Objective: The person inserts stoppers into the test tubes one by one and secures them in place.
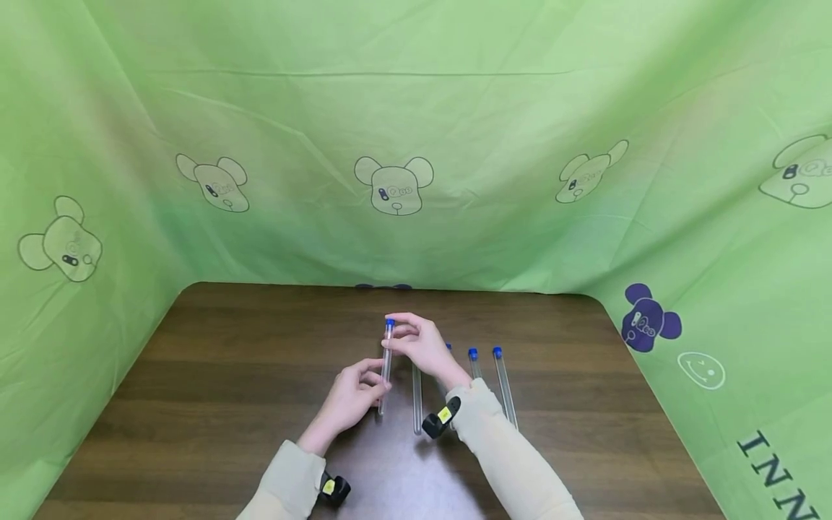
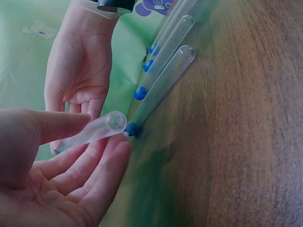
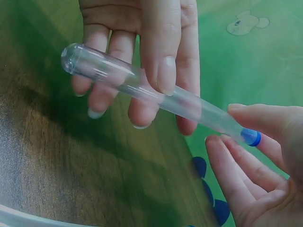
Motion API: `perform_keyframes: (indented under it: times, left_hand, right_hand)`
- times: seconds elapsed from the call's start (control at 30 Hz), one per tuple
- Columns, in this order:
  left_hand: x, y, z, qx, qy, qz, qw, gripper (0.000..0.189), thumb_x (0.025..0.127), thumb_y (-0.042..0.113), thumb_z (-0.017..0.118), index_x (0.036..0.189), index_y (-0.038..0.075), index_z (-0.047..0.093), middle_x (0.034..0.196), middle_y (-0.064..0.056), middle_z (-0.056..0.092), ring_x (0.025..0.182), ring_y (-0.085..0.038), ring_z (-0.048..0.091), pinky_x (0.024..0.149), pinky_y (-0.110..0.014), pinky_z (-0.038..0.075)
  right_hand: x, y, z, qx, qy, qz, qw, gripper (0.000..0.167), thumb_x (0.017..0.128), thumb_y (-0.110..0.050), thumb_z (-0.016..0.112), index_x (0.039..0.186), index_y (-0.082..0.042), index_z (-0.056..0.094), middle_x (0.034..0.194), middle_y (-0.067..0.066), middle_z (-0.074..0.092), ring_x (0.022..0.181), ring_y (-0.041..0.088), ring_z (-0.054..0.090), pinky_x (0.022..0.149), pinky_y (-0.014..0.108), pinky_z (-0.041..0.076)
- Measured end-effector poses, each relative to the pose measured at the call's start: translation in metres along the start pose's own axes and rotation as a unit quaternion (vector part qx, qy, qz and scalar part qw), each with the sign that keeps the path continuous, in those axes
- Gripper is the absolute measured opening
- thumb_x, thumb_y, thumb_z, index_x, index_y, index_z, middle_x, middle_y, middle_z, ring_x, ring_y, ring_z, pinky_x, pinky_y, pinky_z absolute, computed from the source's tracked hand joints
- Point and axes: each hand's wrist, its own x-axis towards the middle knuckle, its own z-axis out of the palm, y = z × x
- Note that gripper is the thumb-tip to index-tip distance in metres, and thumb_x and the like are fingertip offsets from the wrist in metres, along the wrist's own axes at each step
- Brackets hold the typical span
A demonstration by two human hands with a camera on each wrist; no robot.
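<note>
A clear test tube (image 1: 386, 361) with a blue cap (image 3: 252, 137) is held tilted over the table, its cap end up and away. My left hand (image 1: 349, 396) pinches the lower half between thumb and fingers, and the rounded end sticks out past them. Up at the capped end, my right hand (image 1: 424, 348) grips the tube with thumb and fingertips, one finger reaching the cap. To the right of the held tube lies another capped tube (image 1: 417, 401), its top hidden behind the right hand.
Several more blue-capped tubes (image 1: 505, 386) lie on the brown wooden table (image 1: 214, 390), partly covered by the right forearm. A green curtain (image 1: 292, 115) with bear drawings surrounds the table at the back and sides. Black wrist cameras (image 1: 442, 417) sit on both sleeves.
</note>
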Motion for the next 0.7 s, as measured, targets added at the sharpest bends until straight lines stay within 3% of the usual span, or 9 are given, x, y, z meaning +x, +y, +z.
perform_keyframes:
  times: [0.2, 0.5, 0.7]
  left_hand:
    - [-0.0006, 0.0011, -0.0005, -0.003, 0.01, 0.004, 0.9999, 0.044, 0.09, 0.001, 0.074, 0.129, -0.011, 0.059, 0.085, -0.009, 0.072, 0.068, -0.023, 0.071, 0.062, -0.032, 0.06]
    - [-0.0006, 0.0013, 0.0004, -0.012, 0.026, -0.002, 0.9996, 0.045, 0.085, 0.0, 0.078, 0.126, -0.009, 0.063, 0.083, -0.007, 0.069, 0.065, -0.021, 0.07, 0.06, -0.033, 0.061]
    - [-0.0001, -0.0011, -0.0004, -0.01, 0.037, -0.014, 0.9992, 0.046, 0.083, 0.0, 0.081, 0.125, -0.007, 0.064, 0.081, -0.005, 0.067, 0.064, -0.02, 0.07, 0.059, -0.033, 0.061]
  right_hand:
    - [0.0013, 0.0003, -0.0015, -0.044, 0.004, 0.0, 0.999, 0.049, 0.089, -0.002, 0.077, 0.135, 0.002, 0.061, 0.111, 0.022, 0.07, 0.099, 0.034, 0.07, 0.087, 0.045, 0.055]
    - [-0.0035, -0.0013, -0.0013, -0.041, 0.016, -0.001, 0.999, 0.048, 0.089, -0.008, 0.079, 0.134, -0.005, 0.064, 0.115, 0.014, 0.071, 0.099, 0.028, 0.071, 0.088, 0.041, 0.055]
    - [-0.0047, -0.0014, -0.0008, -0.042, 0.019, -0.005, 0.9989, 0.045, 0.09, -0.01, 0.078, 0.133, -0.004, 0.065, 0.118, 0.016, 0.071, 0.1, 0.029, 0.071, 0.089, 0.041, 0.056]
